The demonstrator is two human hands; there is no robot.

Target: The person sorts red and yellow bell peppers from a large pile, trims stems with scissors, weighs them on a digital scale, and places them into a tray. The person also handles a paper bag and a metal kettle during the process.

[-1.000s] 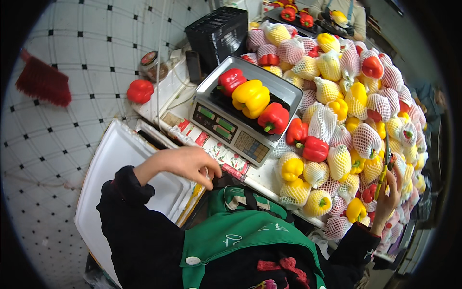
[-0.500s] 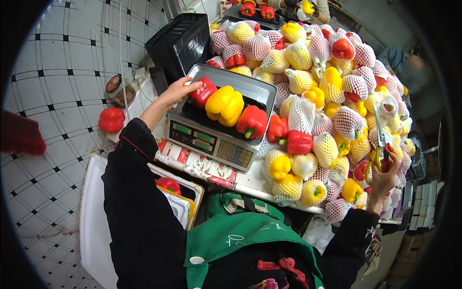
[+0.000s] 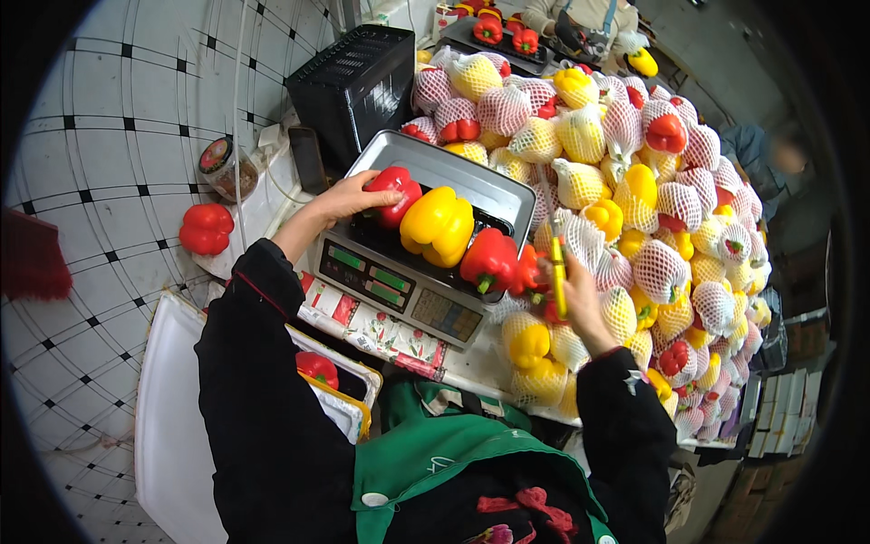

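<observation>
My left hand has its fingers round a red pepper at the left end of the scale's metal tray. A yellow pepper sits in the middle and another red pepper at the right, all in a row on a black base. The scale has green displays and a keypad. My right hand grips yellow-handled scissors, pointed away from me, just right of the right-hand red pepper; their blades are hard to make out.
Many net-wrapped peppers are heaped rightward. A black crate, phone, jar and loose red pepper lie at back left. Foam boxes stand lower left, a red brush far left. A co-worker handles peppers opposite.
My left hand rose from near the foam box to the red pepper on the scale. My right hand swung leftward with the scissors toward the scale's right side.
</observation>
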